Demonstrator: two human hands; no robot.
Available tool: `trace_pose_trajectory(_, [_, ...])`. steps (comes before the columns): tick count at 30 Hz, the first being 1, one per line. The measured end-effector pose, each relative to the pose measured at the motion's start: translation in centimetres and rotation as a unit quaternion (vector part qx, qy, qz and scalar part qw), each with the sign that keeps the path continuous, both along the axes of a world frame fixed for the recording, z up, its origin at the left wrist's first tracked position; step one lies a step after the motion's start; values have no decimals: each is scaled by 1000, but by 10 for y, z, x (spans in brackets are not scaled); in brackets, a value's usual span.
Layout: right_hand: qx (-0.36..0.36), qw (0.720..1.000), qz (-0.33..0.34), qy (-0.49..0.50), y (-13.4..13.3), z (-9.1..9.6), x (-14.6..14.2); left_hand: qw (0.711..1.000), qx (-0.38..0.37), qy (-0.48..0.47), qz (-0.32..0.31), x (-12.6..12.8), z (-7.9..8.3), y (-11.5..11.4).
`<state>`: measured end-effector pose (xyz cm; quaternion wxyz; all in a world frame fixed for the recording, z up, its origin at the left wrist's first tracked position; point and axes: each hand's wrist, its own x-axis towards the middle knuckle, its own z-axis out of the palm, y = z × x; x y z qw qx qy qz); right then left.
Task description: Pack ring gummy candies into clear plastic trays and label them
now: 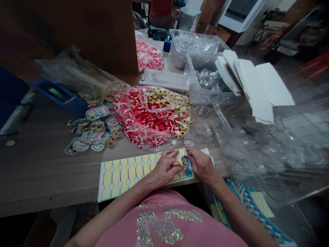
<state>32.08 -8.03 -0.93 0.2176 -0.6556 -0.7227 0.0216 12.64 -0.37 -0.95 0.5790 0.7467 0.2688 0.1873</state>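
Yellow rectangular paper sheet with blue lines [119, 176] lies along the surface's [56, 175] near edge. On its right part, the left hand [164, 169] has half-curled fingers; the right hand's [202, 164] bend beside a small multicoloured label [185, 160]. From my feed, I cannot tell either's grip.

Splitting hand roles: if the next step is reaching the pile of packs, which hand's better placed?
Likely left: the left hand is nearer the pile of packs. The right hand sits farther off, at the right end of the yellow sheet, and would have to pass the left.
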Motion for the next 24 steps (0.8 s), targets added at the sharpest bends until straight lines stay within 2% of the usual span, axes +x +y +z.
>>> trace_pose_trajectory(4, [-5, 999, -35, 38, -5, 6, -5, 1000, 4, 0, -11, 0, 0, 0])
trace_pose_trajectory(8, [-22, 994, -60, 93, 5, 3, -10, 1000, 5, 3, -11, 0, 1, 0])
trace_pose_trajectory(14, [-55, 989, -27, 132, 15, -3, -3, 1000, 9, -3, -7, 0, -2, -1])
trace_pose_trajectory(21, [-76, 985, 25, 153, 6, -1, 8, 1000, -5, -10, -6, 0, -2, 0])
trace_pose_trajectory(24, [-71, 981, 19, 181, 5, -2, 7, 1000, -9, -10, -4, 0, -1, 0])
